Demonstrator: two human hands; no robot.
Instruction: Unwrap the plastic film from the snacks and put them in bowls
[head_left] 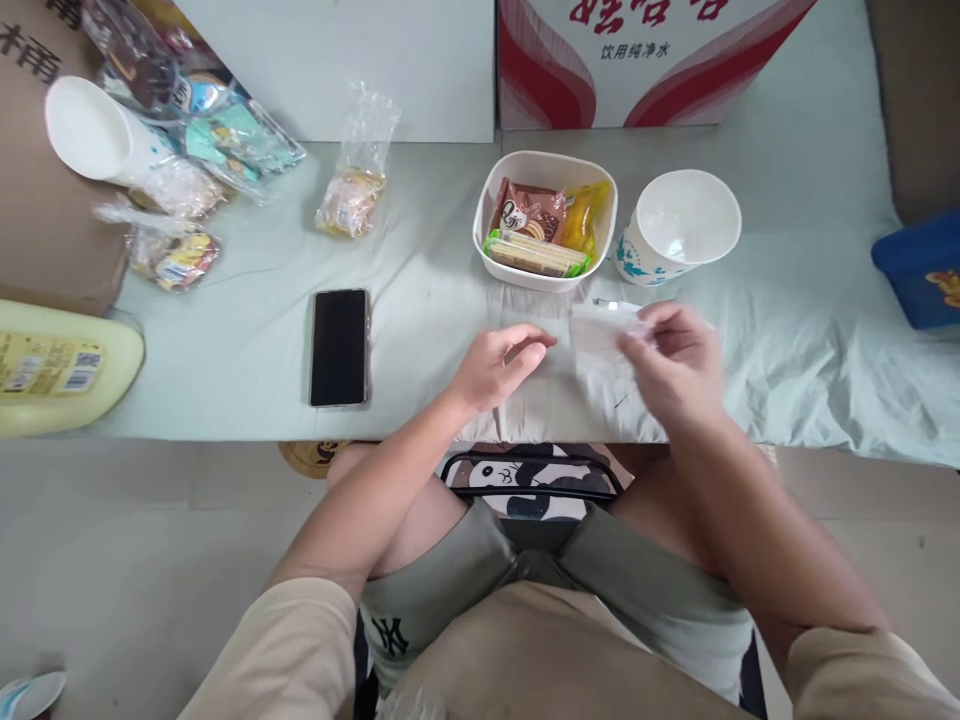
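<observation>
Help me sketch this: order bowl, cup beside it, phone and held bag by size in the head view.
1. Bowl
2. Cup
3. Phone and held bag: unranked; the bag is see-through, its edges unclear.

A small translucent plastic bag is looking shiny, pale green creased cloth is appearing matt, and a black rectangular phone is looking smooth and glossy.

- Hands: two (left hand, right hand).
- Small clear bag, handheld: one.
- White bowl: one.
- Packets in bowl: three (brown, yellow, green-edged).
- Paper cups on table: two.
- Phone: one.
- Wrapped snack beyond phone: one.
- Pale yellow bottle: one.
- Blue container: one.
- Far-left packets: several, overlapping; count unclear.
</observation>
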